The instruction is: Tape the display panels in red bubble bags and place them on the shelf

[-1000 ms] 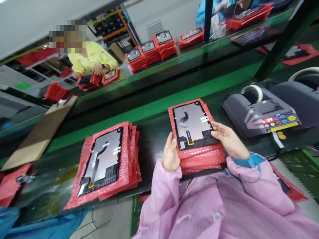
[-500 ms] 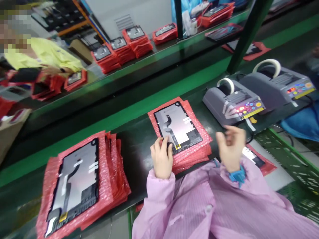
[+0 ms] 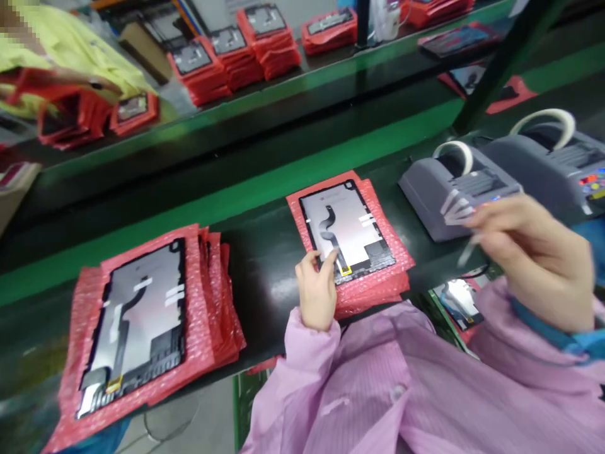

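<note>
A tablet screen panel, grey-backed with a black border, lies on red bubble-wrap bags in front of me. A dark ribbon cable curves over its back. At the panel's near-left corner, the thumb and a finger of my left hand rest apart beside the cable's lower end. My right hand is raised at the right, near the tape dispenser. Thumb and forefinger are pinched together, and a short translucent strip of tape hangs from them. White tape strips stick to the dispenser's side.
On the left stands a stack of bubble-wrap bags with a similar panel on top. A second dispenser is at the right. Beyond the green strip, a co-worker's yellow sleeve and stacked red packs show.
My right hand has moved right and closer to the camera; a tape strip now shows in its fingers. My left hand stays at the panel's corner, its fingers shifted slightly. The view has shifted.
</note>
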Tool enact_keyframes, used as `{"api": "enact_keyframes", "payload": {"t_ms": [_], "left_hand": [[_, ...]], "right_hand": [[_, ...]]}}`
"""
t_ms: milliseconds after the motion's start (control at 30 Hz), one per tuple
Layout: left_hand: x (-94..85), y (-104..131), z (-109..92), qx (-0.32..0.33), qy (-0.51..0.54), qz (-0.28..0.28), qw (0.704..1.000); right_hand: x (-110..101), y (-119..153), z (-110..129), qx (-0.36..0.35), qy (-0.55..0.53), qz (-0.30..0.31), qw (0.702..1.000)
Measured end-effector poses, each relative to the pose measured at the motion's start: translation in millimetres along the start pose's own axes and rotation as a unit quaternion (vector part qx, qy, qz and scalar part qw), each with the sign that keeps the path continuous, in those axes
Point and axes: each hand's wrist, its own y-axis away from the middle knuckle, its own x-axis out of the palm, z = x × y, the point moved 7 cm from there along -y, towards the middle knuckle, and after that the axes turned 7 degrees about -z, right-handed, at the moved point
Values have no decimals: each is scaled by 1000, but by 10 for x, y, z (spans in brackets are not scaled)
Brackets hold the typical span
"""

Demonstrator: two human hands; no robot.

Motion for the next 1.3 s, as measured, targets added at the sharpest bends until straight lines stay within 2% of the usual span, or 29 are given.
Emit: {"api": "enact_keyframes", "payload": {"t_ms": [33, 67, 100, 167, 233, 267, 333, 500, 767, 967, 1167, 1300], "left_hand": [[13, -2, -10, -1, -6, 9, 1000], [27, -3, -20, -2, -14, 18, 1000], [39, -3, -28, -4, -24, 26, 999], [58, 0, -36, -12, -41, 41, 998], [70, 7, -35, -22, -52, 52, 997], [72, 10, -34, -27, -54, 55, 997], [70, 11, -33, -32, -57, 56, 996], [37, -15, -59, -13, -71, 55, 996], [0, -59, -107, 16, -97, 62, 993], [45, -79, -161, 42, -72, 102, 991], [85, -81, -152, 24, -1, 141, 990], [79, -97, -196, 72, -36, 128, 989]], "right_hand": [[214, -244, 116, -53, -14, 69, 996], [513, -470, 218, -107, -22, 169, 979], [851, -667, 270, -143, -18, 274, 951], [1484, -993, 266, -184, 2, 417, 890], [2001, -1190, 167, -200, 30, 502, 841], [2192, -1238, 106, -205, 42, 528, 823], [2434, -1266, -3, -213, 56, 558, 800], [2597, -1206, -131, -232, 55, 577, 781], [2715, -1176, -155, -250, 64, 547, 796], [2728, -1170, -96, -276, 59, 530, 799], [2674, -1182, -26, -261, 92, 530, 801], [2589, -1203, 22, -289, 70, 566, 769]]}}
